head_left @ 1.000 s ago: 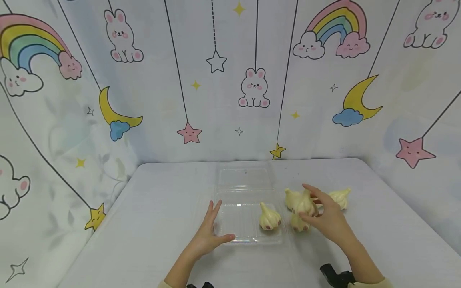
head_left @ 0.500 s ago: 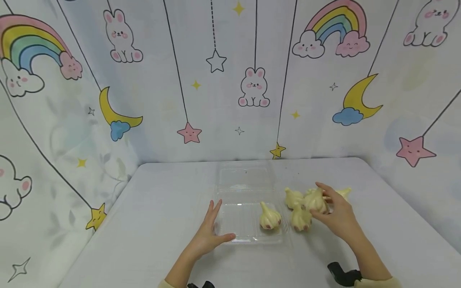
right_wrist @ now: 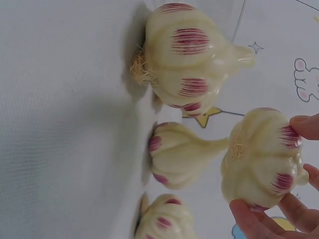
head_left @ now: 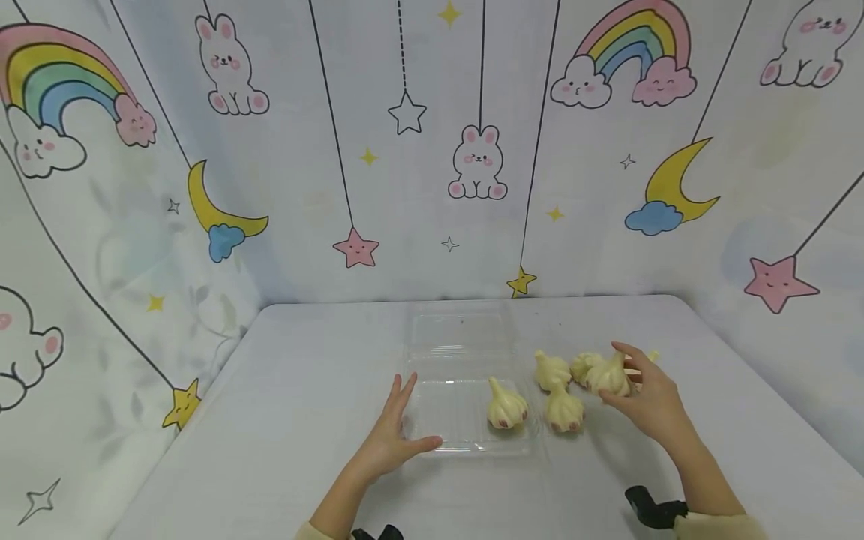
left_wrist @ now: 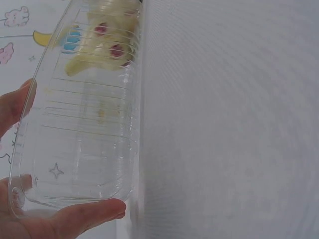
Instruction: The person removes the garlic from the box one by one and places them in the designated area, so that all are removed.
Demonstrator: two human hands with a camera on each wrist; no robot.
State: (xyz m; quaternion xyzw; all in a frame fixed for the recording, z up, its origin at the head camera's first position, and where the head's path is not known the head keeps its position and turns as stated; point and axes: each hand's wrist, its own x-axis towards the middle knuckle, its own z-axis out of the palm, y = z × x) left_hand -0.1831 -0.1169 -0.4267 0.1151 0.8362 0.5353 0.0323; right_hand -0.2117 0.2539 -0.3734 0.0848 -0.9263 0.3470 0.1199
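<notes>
In the head view, my right hand [head_left: 653, 401] pinches a garlic bulb [head_left: 607, 375] between thumb and fingertips. The right wrist view shows this held bulb [right_wrist: 261, 159] raised off the table, its root end toward the camera. Straight, spread fingers of my left hand [head_left: 386, 444] rest at the near left corner of a clear plastic clamshell box [head_left: 439, 420], the thumb along its front. One garlic bulb [head_left: 507, 406] sits in the right part of the box. To the box's right stand two bulbs, a rear one [head_left: 552, 370] and a nearer one [head_left: 565, 411].
Another bulb [head_left: 582, 366] lies behind the held one, and the tip of a further bulb [head_left: 652, 355] shows past my right hand. The box's lid [head_left: 459, 330] lies folded back behind it. A patterned cloth wall [head_left: 297, 187] borders the white table [head_left: 304, 360].
My right hand has moved to the right with the garlic bulb, uncovering the bulbs beside the box. The left hand and the box have stayed in place.
</notes>
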